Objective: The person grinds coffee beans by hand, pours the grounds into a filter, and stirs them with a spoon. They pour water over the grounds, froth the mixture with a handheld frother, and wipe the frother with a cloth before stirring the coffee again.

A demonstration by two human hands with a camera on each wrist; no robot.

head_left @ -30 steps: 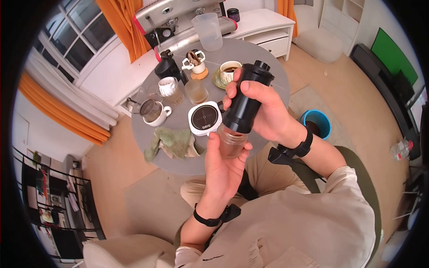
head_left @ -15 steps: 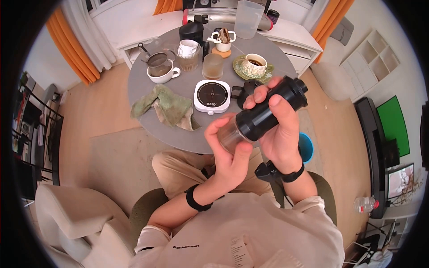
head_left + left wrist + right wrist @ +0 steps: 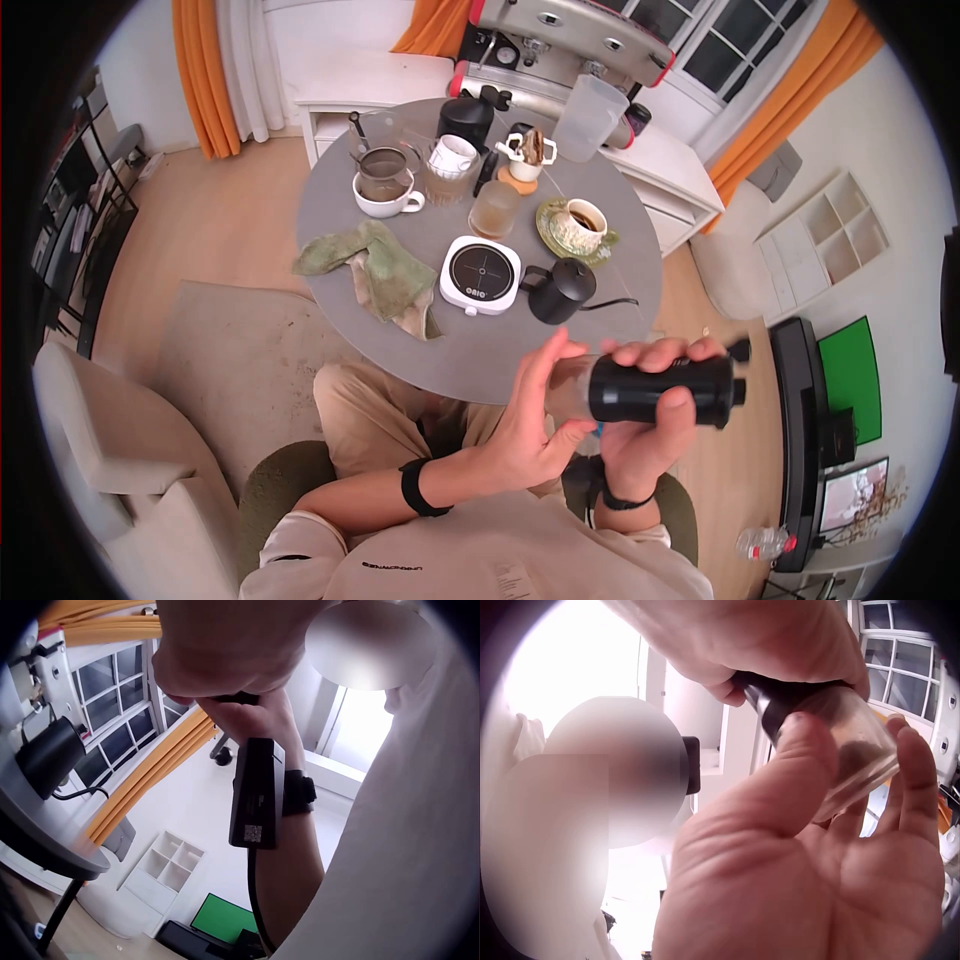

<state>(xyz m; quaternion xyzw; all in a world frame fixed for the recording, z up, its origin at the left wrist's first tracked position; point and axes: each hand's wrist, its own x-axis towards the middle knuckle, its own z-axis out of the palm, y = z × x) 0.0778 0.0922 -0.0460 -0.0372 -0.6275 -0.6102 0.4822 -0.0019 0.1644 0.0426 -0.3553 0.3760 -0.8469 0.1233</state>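
In the head view a black hand coffee grinder (image 3: 650, 388) lies nearly level in front of the person, past the table's near edge. The right hand (image 3: 648, 440) grips its black body, with fingers over the top and thumb on the near side. On the grinder's left end is a clear jar (image 3: 568, 388), held by the left hand (image 3: 525, 425) with thumb and fingers around it. Brown coffee grounds (image 3: 859, 756) show through the jar wall in the right wrist view. Mostly the right hand's underside and forearm fill the left wrist view.
The round grey table (image 3: 465, 365) bears a white square hot plate (image 3: 481, 275), a black gooseneck kettle (image 3: 562, 290), a green cloth (image 3: 385, 268), a coffee cup (image 3: 580, 224) on a saucer, a glass (image 3: 494, 212) and a white mug (image 3: 385, 204) with a strainer. An espresso machine (image 3: 570, 45) stands behind.
The grinder has turned from upright with its jar down to nearly level, and has moved right and toward the person. Both hands have kept hold. The head view has swung round.
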